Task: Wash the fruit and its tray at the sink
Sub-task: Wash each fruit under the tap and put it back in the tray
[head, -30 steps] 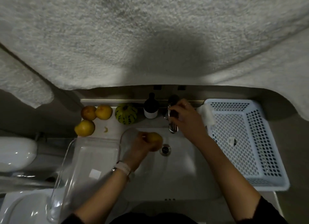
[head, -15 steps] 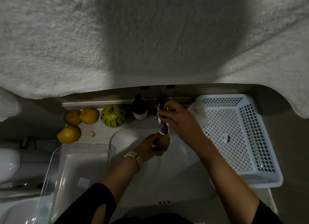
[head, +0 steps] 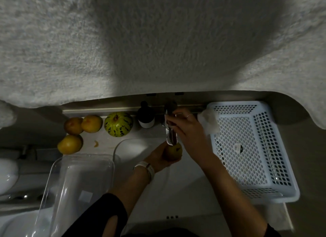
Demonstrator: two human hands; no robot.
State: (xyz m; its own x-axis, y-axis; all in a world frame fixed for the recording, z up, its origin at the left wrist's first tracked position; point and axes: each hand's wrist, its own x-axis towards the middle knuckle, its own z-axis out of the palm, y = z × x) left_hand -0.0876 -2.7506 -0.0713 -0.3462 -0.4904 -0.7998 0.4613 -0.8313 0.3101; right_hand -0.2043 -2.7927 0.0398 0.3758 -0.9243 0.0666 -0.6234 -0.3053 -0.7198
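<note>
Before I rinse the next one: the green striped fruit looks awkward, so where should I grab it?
Probably from above, fingers spread round the widest part of the green striped fruit. It is round and sits stem end up; a dark bottle stands close on its right, and the left and front sides are open.

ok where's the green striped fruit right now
In the head view the green striped fruit sits on the counter behind the sink, between the yellow fruits and the dark bottle.
</note>
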